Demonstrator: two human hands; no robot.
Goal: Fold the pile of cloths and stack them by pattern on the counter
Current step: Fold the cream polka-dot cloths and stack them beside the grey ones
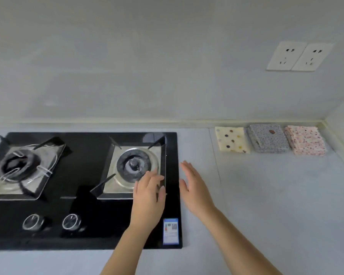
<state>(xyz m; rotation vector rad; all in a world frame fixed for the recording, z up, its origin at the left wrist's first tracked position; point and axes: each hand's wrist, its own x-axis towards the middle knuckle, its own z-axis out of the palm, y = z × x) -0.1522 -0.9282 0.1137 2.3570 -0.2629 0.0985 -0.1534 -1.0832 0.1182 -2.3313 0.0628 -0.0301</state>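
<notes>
Three folded cloth stacks sit in a row on the counter (266,195) at 3 o'clock, by the back wall: cream dotted stack (232,139), grey speckled stack (268,138), pink speckled stack (305,140). At 6 o'clock both hands are spread flat and hold nothing: the left hand (148,195) over the black hob (83,215), the right hand (195,191) just beside its edge.

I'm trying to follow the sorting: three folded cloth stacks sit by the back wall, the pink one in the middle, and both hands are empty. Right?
Not quite. The head view shows the grey speckled stack in the middle; the pink stack is at the right end. The rest holds: three folded stacks by the back wall, and the left hand and right hand are empty.
</notes>
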